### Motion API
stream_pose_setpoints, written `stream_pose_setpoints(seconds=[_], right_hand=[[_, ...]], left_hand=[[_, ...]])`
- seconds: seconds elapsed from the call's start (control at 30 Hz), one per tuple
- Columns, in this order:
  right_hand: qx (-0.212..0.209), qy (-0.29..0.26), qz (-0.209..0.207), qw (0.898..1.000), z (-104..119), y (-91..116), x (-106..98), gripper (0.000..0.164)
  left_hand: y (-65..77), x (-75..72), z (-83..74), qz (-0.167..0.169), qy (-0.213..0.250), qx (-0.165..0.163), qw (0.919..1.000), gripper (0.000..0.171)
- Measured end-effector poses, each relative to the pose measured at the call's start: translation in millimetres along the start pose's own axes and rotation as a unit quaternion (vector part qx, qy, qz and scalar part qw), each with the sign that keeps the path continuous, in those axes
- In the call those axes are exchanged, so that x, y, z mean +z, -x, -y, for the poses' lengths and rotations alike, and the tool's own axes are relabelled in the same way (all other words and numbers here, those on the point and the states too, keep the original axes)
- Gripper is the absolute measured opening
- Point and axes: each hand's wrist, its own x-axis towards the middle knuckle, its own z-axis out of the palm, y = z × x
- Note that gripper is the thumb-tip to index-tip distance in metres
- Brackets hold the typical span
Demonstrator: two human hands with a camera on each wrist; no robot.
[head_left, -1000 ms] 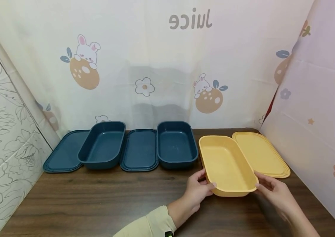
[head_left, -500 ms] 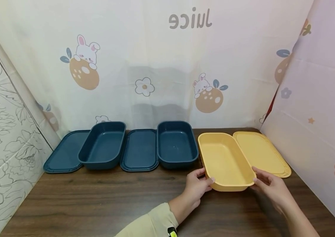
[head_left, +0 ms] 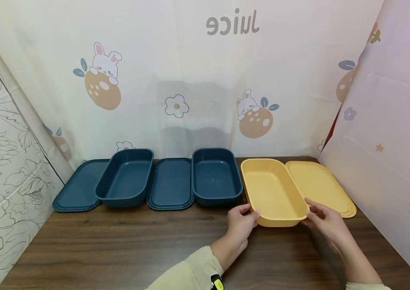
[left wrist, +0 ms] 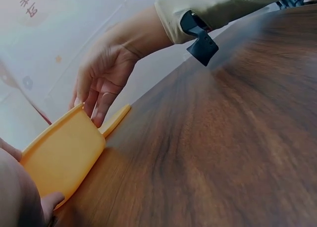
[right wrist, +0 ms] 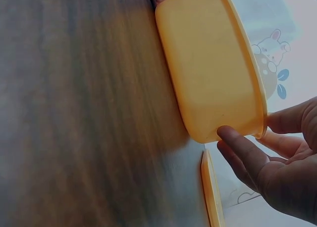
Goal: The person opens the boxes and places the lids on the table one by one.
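Observation:
Both hands hold an empty yellow food container (head_left: pixel 275 193) by its two near corners. My left hand (head_left: pixel 240 223) grips the near left corner, thumb over the rim. At the near right corner my right hand (head_left: pixel 326 221) pinches the rim between thumb and fingers; the right wrist view shows those fingers (right wrist: pixel 242 147) against the outer wall. A yellow lid (head_left: pixel 320 187) lies flat just right of the container, partly behind it. In the left wrist view, the container (left wrist: pixel 69 152) stands with its base on or very near the table; I cannot tell which.
Left of the yellow container stands a dark blue container (head_left: pixel 217 175), then a dark blue lid (head_left: pixel 171 183), another blue container (head_left: pixel 125 177) and another blue lid (head_left: pixel 81 187). They line the back of the wooden table (head_left: pixel 118 249), before a printed curtain (head_left: pixel 205 60).
Both hands have pushed the yellow container back and slightly left, so its near edge is farther from the table's front. The blue containers and all the lids have stayed put.

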Motion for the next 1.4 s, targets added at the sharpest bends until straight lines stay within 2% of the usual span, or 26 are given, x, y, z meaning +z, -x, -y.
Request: stream_pose_setpoints(seconds=[0.3, 0.43, 0.57, 1.13, 1.4], right_hand=[[-0.008, -0.019, 0.000, 1.000, -2, -16, 0, 0.051], [-0.001, -0.017, 0.004, 1.000, -4, -22, 0, 0.051], [0.008, -0.020, 0.010, 1.000, -3, -28, 0, 0.052], [0.023, -0.036, 0.025, 0.999, -2, -42, 0, 0.053], [0.024, -0.035, 0.030, 0.999, 0, -44, -1, 0.052]], left_hand=[[-4.2, 8.8, 0.3, -0.049, -0.022, 0.035, 0.9979, 0.027], [-8.3, 12.2, 1.1, -0.061, -0.033, 0.034, 0.9970, 0.026], [-12.7, 14.5, 1.7, -0.065, -0.039, 0.029, 0.9967, 0.026], [-20.9, 23.1, 2.6, -0.083, -0.028, 0.048, 0.9950, 0.027], [-22.7, 24.7, 1.3, -0.091, -0.045, 0.044, 0.9939, 0.027]])
